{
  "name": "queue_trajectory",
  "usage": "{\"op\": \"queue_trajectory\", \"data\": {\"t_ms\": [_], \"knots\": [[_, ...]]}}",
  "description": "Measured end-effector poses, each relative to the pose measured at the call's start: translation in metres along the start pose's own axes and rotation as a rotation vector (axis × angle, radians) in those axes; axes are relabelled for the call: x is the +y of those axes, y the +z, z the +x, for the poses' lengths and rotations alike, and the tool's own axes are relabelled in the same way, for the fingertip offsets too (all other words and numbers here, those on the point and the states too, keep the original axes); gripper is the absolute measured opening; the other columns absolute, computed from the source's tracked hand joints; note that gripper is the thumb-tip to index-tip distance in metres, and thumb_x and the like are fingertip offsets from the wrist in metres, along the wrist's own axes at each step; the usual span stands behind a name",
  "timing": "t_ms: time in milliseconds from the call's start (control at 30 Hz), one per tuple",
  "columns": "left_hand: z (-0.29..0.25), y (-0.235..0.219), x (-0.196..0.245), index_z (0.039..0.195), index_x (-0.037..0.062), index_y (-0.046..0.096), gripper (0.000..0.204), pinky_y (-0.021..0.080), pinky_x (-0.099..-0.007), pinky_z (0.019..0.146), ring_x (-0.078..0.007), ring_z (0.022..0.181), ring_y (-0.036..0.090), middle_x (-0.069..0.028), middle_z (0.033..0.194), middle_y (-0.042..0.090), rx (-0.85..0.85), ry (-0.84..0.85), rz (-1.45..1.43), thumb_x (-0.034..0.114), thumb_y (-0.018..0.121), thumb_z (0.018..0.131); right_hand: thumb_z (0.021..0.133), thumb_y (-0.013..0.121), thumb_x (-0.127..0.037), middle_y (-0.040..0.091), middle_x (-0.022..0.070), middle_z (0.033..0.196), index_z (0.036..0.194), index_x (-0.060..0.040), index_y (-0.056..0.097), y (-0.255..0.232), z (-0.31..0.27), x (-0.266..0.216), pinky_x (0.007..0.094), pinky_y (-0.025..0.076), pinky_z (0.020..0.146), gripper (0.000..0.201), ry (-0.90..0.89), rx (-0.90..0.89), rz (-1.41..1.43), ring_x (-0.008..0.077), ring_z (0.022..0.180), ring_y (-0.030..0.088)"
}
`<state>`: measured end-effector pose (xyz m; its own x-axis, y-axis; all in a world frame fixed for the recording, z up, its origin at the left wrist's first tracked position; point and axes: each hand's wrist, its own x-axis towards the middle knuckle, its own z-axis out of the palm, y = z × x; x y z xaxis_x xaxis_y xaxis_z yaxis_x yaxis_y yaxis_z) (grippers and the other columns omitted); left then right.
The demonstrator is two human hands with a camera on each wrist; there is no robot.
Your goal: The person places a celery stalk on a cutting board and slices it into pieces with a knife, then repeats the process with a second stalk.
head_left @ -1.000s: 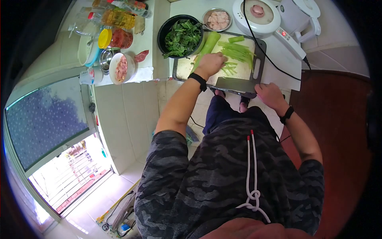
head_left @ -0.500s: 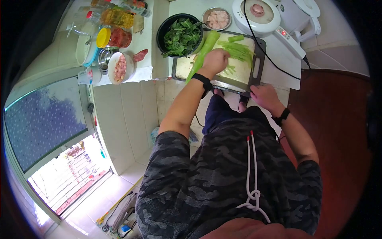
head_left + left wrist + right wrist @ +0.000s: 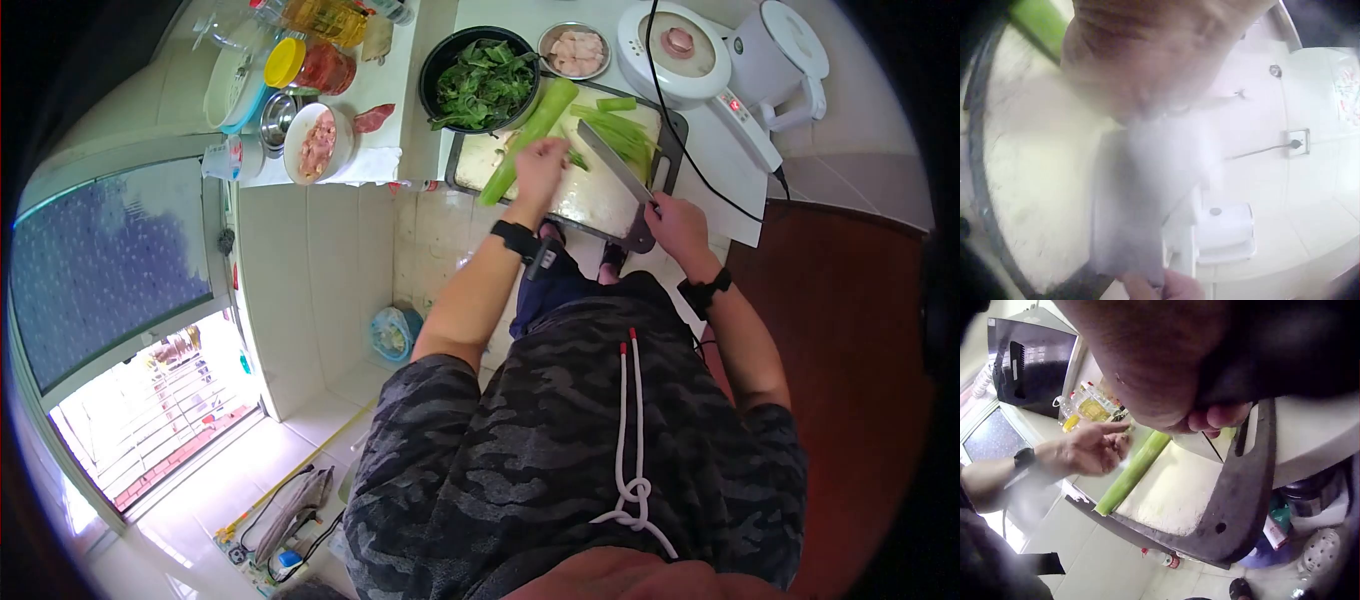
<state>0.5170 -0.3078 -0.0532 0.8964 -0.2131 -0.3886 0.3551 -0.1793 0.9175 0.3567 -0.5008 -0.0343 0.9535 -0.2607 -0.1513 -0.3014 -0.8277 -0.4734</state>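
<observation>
My right hand grips the handle of a broad cleaver, its blade raised at a slant over the cutting board. My left hand hovers left of the blade tip, beside a thick, celery-like green stalk. Seen in the right wrist view, the left hand's fingers are loosely bent, the palm partly showing. Thin green strips lie on the board's far right, partly behind the cleaver. A short green piece rests above them. In the left wrist view the blade is blurred.
A black bowl of leafy greens and a metal dish of pale meat chunks stand behind the board. To their right are a white cooker, its black cord and a white kettle. A bowl of chopped meat sits at left.
My right hand has swung the cleaver from flat along the near edge up to a slant over the board. My left hand has drawn back from the strips toward the stalk. The view has shifted slightly.
</observation>
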Motion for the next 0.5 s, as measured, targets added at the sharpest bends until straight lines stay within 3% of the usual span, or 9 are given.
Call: {"op": "queue_trajectory", "data": {"t_ms": [33, 67, 133, 167, 233, 333, 500], "knots": [[-0.005, 0.008, -0.009, 0.082, -0.0002, 0.068, 0.021, 0.044, -0.0222, 0.054, -0.0079, 0.062, 0.058, -0.0018, 0.073, 0.065, -0.007, -0.118, -0.016, 0.020, 0.069, 0.088, 0.086, 0.060, -0.027, 0.065, 0.0154, 0.069, 0.083, -0.0087, 0.064, 0.000, 0.001, -0.001, 0.0504, 0.050, 0.061, 0.020, -0.005, -0.002, -0.005, 0.0386, 0.068, 0.064], [-0.006, 0.012, -0.024, 0.082, -0.0002, 0.068, 0.021, 0.044, -0.0222, 0.054, -0.0079, 0.062, 0.058, -0.0018, 0.073, 0.065, -0.003, -0.121, -0.023, 0.020, 0.069, 0.088, 0.087, 0.060, -0.027, 0.065, 0.0156, 0.069, 0.084, -0.0086, 0.064, 0.001, 0.001, -0.001, 0.0505, 0.050, 0.061, 0.019, 0.000, -0.008, -0.015, 0.0386, 0.068, 0.064], [-0.010, 0.017, -0.044, 0.084, 0.0007, 0.070, 0.024, 0.051, -0.0309, 0.060, -0.0167, 0.066, 0.066, -0.0068, 0.071, 0.069, -0.042, -0.227, 0.286, 0.025, 0.072, 0.083, 0.087, 0.060, -0.027, 0.065, 0.0158, 0.069, 0.085, -0.0086, 0.064, 0.002, -0.002, -0.001, 0.0505, 0.049, 0.061, 0.019, 0.001, -0.019, -0.033, 0.0386, 0.067, 0.064], [-0.007, 0.017, -0.052, 0.084, 0.0007, 0.070, 0.024, 0.051, -0.0309, 0.060, -0.0167, 0.066, 0.066, -0.0068, 0.071, 0.069, -0.039, -0.227, 0.279, 0.025, 0.072, 0.083, 0.087, 0.059, -0.027, 0.065, 0.0159, 0.069, 0.084, -0.0084, 0.064, 0.003, -0.003, -0.001, 0.0506, 0.049, 0.061, 0.020, 0.008, -0.014, -0.018, 0.0387, 0.067, 0.064], [-0.010, 0.015, -0.049, 0.084, 0.0038, 0.069, 0.022, 0.053, -0.0381, 0.066, -0.0257, 0.073, 0.069, -0.0099, 0.076, 0.070, 0.059, -0.040, 0.674, 0.026, 0.073, 0.080, 0.087, 0.059, -0.027, 0.065, 0.0160, 0.070, 0.084, -0.0082, 0.063, 0.005, -0.005, 0.000, 0.0506, 0.049, 0.061, 0.020, 0.014, -0.015, -0.003, 0.0387, 0.067, 0.063], [-0.012, 0.005, -0.038, 0.081, 0.0055, 0.068, 0.021, 0.053, -0.0419, 0.069, -0.0313, 0.076, 0.068, -0.0119, 0.077, 0.070, 0.116, 0.016, 0.721, 0.027, 0.072, 0.080, 0.088, 0.059, -0.028, 0.064, 0.0171, 0.069, 0.083, -0.0064, 0.061, 0.009, -0.003, 0.001, 0.0511, 0.048, 0.060, 0.022, 0.000, -0.009, 0.013, 0.0398, 0.068, 0.063], [-0.011, 0.002, -0.026, 0.082, 0.0049, 0.069, 0.026, 0.053, -0.0411, 0.069, -0.0311, 0.075, 0.068, -0.0142, 0.076, 0.069, 0.272, 0.158, 0.687, 0.031, 0.071, 0.080, 0.088, 0.060, -0.028, 0.063, 0.0166, 0.068, 0.083, -0.0074, 0.060, 0.009, -0.007, 0.002, 0.0505, 0.047, 0.059, 0.021, -0.027, 0.000, 0.047, 0.0393, 0.067, 0.063]]}}
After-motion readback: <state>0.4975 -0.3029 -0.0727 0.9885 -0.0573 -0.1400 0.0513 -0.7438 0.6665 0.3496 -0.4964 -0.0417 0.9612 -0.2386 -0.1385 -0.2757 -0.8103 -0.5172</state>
